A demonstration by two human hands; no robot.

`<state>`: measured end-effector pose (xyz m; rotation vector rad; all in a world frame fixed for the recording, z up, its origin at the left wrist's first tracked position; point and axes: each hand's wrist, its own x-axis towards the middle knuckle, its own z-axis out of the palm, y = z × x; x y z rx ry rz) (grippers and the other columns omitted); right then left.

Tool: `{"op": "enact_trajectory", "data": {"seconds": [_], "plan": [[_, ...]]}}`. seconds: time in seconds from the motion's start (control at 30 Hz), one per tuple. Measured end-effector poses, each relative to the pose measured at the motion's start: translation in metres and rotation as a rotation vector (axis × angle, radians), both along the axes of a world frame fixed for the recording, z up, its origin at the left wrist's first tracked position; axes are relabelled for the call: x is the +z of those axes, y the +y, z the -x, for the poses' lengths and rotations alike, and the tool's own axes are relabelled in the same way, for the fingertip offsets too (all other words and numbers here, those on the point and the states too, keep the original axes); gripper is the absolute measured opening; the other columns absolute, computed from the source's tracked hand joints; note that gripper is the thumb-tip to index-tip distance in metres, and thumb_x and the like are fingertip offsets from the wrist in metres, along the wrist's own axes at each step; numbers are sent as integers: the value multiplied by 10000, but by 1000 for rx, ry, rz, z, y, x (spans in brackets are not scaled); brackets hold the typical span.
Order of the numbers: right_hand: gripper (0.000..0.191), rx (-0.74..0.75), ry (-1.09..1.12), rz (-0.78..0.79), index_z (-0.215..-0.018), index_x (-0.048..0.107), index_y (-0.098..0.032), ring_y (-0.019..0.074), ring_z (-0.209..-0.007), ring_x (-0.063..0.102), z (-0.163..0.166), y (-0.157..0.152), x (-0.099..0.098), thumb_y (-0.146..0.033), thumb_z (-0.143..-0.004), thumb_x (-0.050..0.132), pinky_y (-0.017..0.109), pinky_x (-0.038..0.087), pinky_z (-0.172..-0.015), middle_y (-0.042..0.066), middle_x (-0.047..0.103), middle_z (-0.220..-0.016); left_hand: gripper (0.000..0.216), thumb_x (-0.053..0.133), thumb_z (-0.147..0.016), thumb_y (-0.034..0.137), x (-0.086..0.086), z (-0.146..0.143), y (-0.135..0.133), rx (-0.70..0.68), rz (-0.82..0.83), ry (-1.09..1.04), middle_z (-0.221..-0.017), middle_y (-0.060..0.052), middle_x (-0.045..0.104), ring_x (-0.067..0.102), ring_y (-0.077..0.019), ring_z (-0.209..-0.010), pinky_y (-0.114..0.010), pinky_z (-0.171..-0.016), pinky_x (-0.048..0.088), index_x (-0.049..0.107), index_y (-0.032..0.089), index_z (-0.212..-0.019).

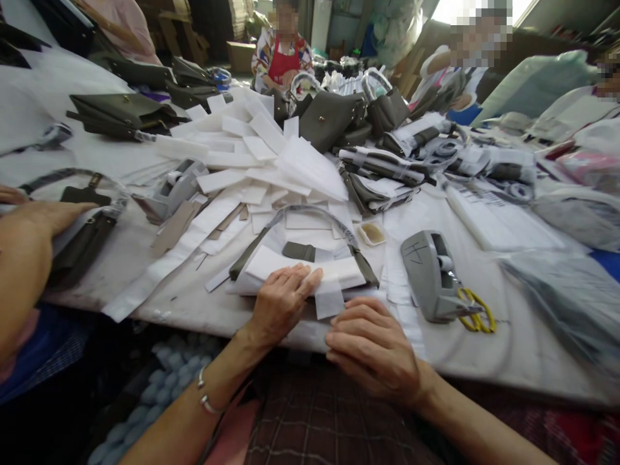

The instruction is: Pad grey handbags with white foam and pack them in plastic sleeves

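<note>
My left hand (pixel 282 300) lies flat, fingers together, on a white paper-wrapped olive-green bag (pixel 300 258) at the table's near edge. A small white strip of wrapping (pixel 329 298) sticks out from under it toward my right hand (pixel 371 349). That hand rests at the table edge with its fingers curled beside the strip; whether it pinches the strip is not clear. The bag's grey wrapped handle (pixel 310 216) arches behind it.
A grey tape dispenser (pixel 431 274) with yellow scissors (pixel 477 311) stands to the right. Another dispenser (pixel 174 187) and a heap of white paper strips (pixel 252 155) lie behind. Olive bags (pixel 329 116) pile up at the back. Another person's arm (pixel 24 258) reaches in at left; other people sit opposite.
</note>
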<state>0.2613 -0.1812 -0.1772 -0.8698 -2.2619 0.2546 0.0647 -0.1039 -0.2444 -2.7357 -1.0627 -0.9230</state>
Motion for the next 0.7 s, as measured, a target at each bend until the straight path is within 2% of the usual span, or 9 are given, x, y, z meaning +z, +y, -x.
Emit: {"op": "enact_trajectory", "data": {"seconds": [0.07, 0.13, 0.23, 0.27, 0.33, 0.4, 0.5, 0.6, 0.7], "plan": [[241, 53, -41, 66, -1129, 619, -241, 190, -840, 661, -1, -11, -17, -184, -895, 630, 375, 505, -852, 29, 738, -888, 525, 552, -824, 68, 5, 2, 3, -10, 23, 14, -1242, -96, 675, 615, -254, -1174, -405, -971, 496, 541, 198, -1332], [343, 37, -196, 150, -1215, 601, -222, 242, -1024, 634, 3, -15, -43, -196, -876, 645, 414, 493, -914, 86, 721, -1100, 554, 568, -798, 61, 10, 2, 6, -24, 31, 35, -1245, -95, 671, 621, -260, -1155, -410, -962, 500, 537, 197, -1335], [557, -29, -367, 241, -1354, 531, -201, 336, -1225, 532, 16, -11, -86, -214, -819, 687, 533, 428, -1028, 151, 577, -1385, 567, 584, -786, 70, 13, 3, 8, -23, 22, 65, -1256, -103, 662, 625, -270, -1136, -412, -948, 504, 532, 187, -1339], [537, -22, -351, 250, -1334, 552, -198, 337, -1224, 537, 20, -7, -97, -208, -813, 682, 541, 422, -1039, 146, 582, -1381, 572, 587, -785, 72, 13, 3, 8, -18, 20, 69, -1259, -105, 659, 623, -270, -1138, -412, -951, 502, 529, 187, -1343], [367, 16, -215, 245, -1201, 640, -199, 301, -1166, 594, 24, 0, -110, -186, -834, 637, 491, 458, -1023, 110, 667, -1268, 594, 592, -784, 72, 13, 4, 7, -16, 24, 74, -1259, -102, 658, 615, -267, -1152, -409, -962, 496, 517, 194, -1360], [205, -15, -1, 252, -1048, 696, -204, 236, -1008, 680, 20, 6, -108, -169, -883, 579, 379, 544, -901, 74, 746, -1072, 626, 594, -789, 70, 11, 4, 7, -18, 27, 82, -1257, -93, 659, 608, -263, -1166, -406, -965, 493, 494, 212, -1390], [133, -120, 253, 354, -969, 717, -210, 181, -821, 731, -2, 10, -88, -223, -930, 591, 277, 586, -749, 50, 776, -923, 652, 591, -816, 82, 5, -1, 7, 4, 5, 86, -1270, -88, 651, 607, -264, -1172, -404, -959, 493, 456, 237, -1435], [101, -188, 333, 464, -942, 735, -227, 196, -877, 747, -28, 3, -72, -258, -913, 644, 283, 600, -800, 48, 784, -966, 581, 570, -874, 105, -7, -10, 3, 40, -49, 56, -1267, -88, 654, 609, -251, -1176, -388, -960, 488, 472, 252, -1428], [107, -177, 319, 472, -929, 748, -238, 204, -895, 752, -41, -18, -81, -256, -911, 644, 301, 599, -863, 36, 788, -945, 469, 547, -932, 148, -24, -17, -7, 39, -125, 44, -1241, -84, 672, 609, -245, -1185, -386, -980, 474, 523, 264, -1386]]}}
